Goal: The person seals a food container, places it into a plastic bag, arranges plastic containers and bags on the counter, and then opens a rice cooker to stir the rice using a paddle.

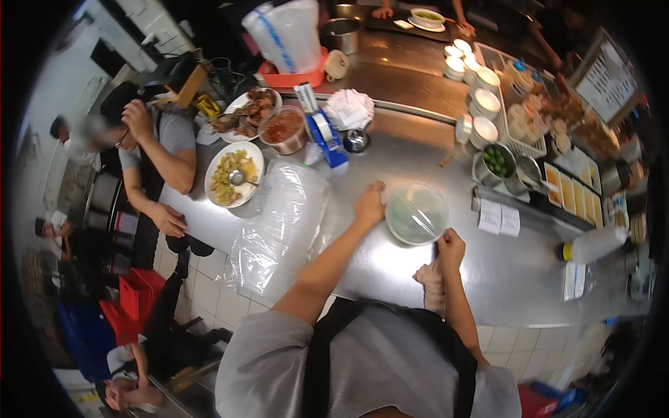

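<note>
A container [417,214] lies between curled left fingers [375,198] and curled right fingers [450,241], grasp unclear.

No text, brand or number is legible. Unreadable markings are located as follows. Framed sign [608,85]: rows of dark writing on a white sheet, well beyond and to the right of the right hand [451,249]. Paper slips [499,218]: faint print, on the counter [481,279], near the right hand, to its right. Plastic bags [282,38]: blue print, well beyond and left of the left hand [369,203].
</note>
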`<state>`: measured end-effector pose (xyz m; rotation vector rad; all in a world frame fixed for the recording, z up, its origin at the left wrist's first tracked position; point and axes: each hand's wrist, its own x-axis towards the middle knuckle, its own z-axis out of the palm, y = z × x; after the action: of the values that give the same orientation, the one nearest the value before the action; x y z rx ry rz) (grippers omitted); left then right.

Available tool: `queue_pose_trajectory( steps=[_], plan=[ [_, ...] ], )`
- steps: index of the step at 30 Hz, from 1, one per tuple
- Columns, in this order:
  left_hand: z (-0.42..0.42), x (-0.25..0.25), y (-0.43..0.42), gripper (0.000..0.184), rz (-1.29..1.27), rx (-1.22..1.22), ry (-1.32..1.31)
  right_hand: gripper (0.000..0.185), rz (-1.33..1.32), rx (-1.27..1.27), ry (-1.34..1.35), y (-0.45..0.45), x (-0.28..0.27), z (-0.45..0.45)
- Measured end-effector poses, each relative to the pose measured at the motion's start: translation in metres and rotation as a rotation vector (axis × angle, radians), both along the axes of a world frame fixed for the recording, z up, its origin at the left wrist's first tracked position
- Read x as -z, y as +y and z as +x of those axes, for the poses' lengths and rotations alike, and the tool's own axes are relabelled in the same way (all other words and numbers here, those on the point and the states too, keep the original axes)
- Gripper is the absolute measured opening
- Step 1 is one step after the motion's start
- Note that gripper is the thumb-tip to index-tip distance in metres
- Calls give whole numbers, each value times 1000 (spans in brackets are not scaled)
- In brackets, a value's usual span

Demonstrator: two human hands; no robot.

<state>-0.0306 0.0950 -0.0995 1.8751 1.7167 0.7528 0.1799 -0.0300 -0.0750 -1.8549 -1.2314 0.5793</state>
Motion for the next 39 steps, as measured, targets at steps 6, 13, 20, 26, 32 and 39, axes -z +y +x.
queue_pose_trajectory(
  steps=[6,13,20,26,32,39],
  plan=[
    [18,-17,-13,60,-500,3,-731,42,17,235,869,8,-17,-17],
    [-38,-192,145,47,461,-116,-233,63,123,136,-229,44,-71,-51],
    [-180,-287,361,50,813,-416,568,58,-222,-264,-722,48,-83,-71],
    [-224,-306,420,14,613,-395,425,61,-218,-227,-675,55,-86,-73],
    [-239,-326,428,15,971,-267,-44,57,-323,-234,-669,59,-90,-75],
    [-234,-325,428,16,754,-215,778,53,-330,-245,-654,60,-95,-75]
  ],
)
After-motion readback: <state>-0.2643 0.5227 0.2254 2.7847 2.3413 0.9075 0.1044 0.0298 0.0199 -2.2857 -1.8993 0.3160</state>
